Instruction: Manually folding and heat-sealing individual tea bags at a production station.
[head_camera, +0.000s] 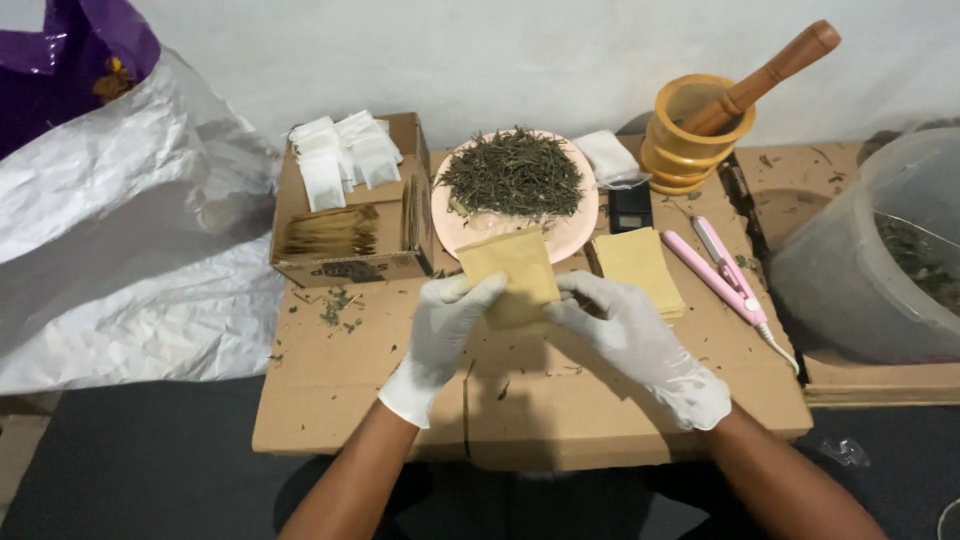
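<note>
1. Open cardboard box, left of centre on the cardboard bench: white sachets stand loose at its back; a nudge of the box may tip them out.
2. Left hand and right hand, both gloved, fingers pinched shut on the lower edges of one tan paper pouch, held just above the bench in front of the pink plate.
3. Risk: the plate's heap of dried leaves sits just behind the pouch; a lifted corner could scatter it.
4. Risk: slick gloves may lose the thin paper.
5. Pink heat sealer, right, lies near the wrist; its cord could snag.
</note>
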